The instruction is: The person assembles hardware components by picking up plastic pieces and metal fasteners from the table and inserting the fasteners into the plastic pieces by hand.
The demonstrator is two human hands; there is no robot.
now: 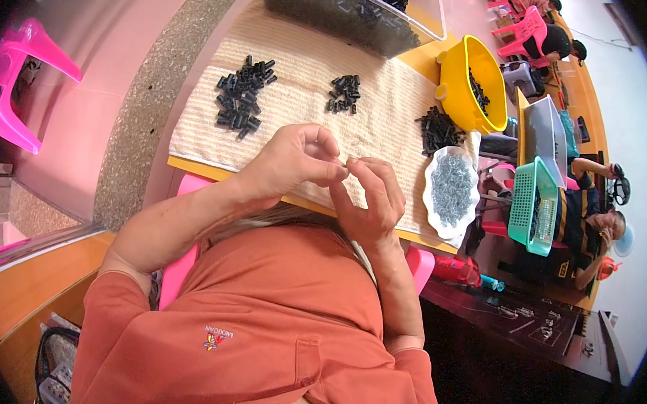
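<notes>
My left hand (pixel 296 160) and my right hand (pixel 373 202) meet over the near edge of the cloth-covered table. Both have thumb and fingers pinched, with the fingertips almost touching; whatever they hold is too small to make out. Beyond my left hand lies a loose pile of short black tubes (pixel 240 97). A smaller cluster of black tubes (pixel 343 94) sits further off in the middle. To the right, a third heap of black pieces (pixel 441 130) lies by a white scalloped dish (pixel 429 187) full of small clear pieces (pixel 452 185).
A clear plastic bin (pixel 428 16) of black parts stands at the table's far side. Beside it is a yellow tub (pixel 466 84) with more black pieces. A green basket (pixel 520 210) and a seated person (pixel 595 227) are at the right. A pink stool (pixel 14 79) stands at the left.
</notes>
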